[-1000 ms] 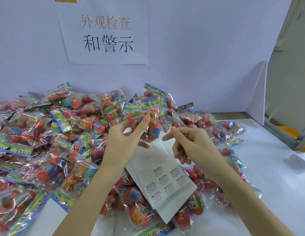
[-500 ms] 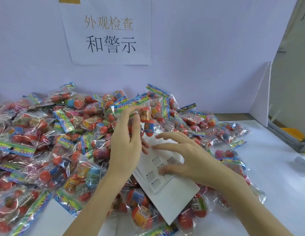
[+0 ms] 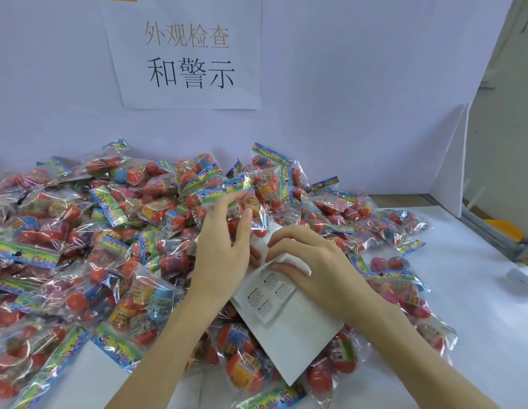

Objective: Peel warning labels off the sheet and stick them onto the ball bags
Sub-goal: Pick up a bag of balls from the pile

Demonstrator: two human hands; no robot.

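Seemingly both hands [image 3: 224, 246] on sheet [image 3: 289, 323]

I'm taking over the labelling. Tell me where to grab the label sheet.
Pinch the label sheet at its bare white corner nearest you, coming from below. That part carries no labels and juts out over the ball bags, clear of both hands.
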